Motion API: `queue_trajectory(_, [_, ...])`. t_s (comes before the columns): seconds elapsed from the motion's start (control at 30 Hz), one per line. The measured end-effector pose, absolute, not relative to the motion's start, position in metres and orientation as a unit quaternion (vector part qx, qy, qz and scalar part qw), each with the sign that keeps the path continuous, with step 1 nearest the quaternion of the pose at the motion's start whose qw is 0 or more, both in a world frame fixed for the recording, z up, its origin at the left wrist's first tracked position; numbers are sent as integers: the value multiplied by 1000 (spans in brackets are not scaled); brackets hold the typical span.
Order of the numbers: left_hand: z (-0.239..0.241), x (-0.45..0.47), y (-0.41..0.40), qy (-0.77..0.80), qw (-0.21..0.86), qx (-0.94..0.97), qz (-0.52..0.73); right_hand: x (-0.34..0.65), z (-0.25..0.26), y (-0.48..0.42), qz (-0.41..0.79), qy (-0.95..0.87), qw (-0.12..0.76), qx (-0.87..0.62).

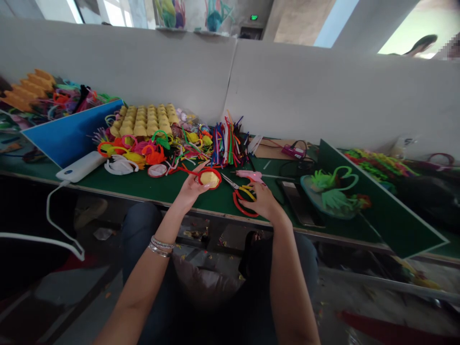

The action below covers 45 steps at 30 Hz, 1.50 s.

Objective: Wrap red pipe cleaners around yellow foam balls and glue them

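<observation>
My left hand (192, 188) is closed on a yellow ball wrapped in a red pipe cleaner (209, 178), held just above the green table (151, 188). My right hand (261, 199) rests on the red-handled scissors (241, 195), which lie on the table; its fingers curl over the handles. A pink glue gun (249, 176) lies just beyond the scissors, between both hands.
A heap of coloured pipe cleaners (224, 141) and a tray of yellow cones (145, 120) fill the back left. A white power bank (82, 166) with cable sits at the left edge. A phone (298, 201), a dish of green craft pieces (330, 194) and a green divider (373, 201) stand to the right.
</observation>
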<state>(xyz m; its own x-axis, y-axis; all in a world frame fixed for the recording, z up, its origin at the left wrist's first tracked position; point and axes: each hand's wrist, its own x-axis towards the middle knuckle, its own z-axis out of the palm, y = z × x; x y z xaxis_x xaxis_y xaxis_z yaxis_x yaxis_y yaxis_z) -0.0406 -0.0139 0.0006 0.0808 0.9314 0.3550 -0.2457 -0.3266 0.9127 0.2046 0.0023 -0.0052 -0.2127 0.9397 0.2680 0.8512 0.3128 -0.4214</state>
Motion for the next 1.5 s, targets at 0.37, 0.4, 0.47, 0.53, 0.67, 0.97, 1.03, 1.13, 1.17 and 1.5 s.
queue_trajectory(0.37, [0, -42, -15, 239, 643, 394, 611, 184, 6, -5, 213, -695, 222, -651])
queue_trajectory(0.4, [-3, -41, -14, 243, 644, 391, 611, 183, 6, -5, 225, -694, 227, -646])
queue_trajectory(0.47, [-7, -39, -10, 263, 622, 392, 625, 182, 5, -5, 235, -689, 241, -642])
queue_trajectory(0.53, [-11, -38, -6, 293, 574, 400, 652, 182, 5, -4, 222, -675, 267, -651])
queue_trajectory(0.67, [-15, -38, -3, 378, 418, 479, 672, 184, 8, -3, 173, -668, 341, -639])
queue_trajectory(0.97, [-10, -48, -9, 458, 199, 575, 648, 177, 18, -9, 42, -702, 451, -549])
queue_trajectory(1.03, [-7, -49, -11, 469, 184, 575, 644, 172, 20, -11, 24, -716, 452, -532])
queue_trajectory(1.13, [-5, -49, -13, 477, 162, 580, 641, 165, 22, -16, -2, -757, 414, -505])
queue_trajectory(1.17, [-5, -50, -14, 479, 157, 581, 639, 162, 22, -17, -13, -769, 394, -503])
queue_trajectory(1.5, [-9, -50, -13, 502, 90, 612, 605, 141, 8, -19, -82, -813, 286, -501])
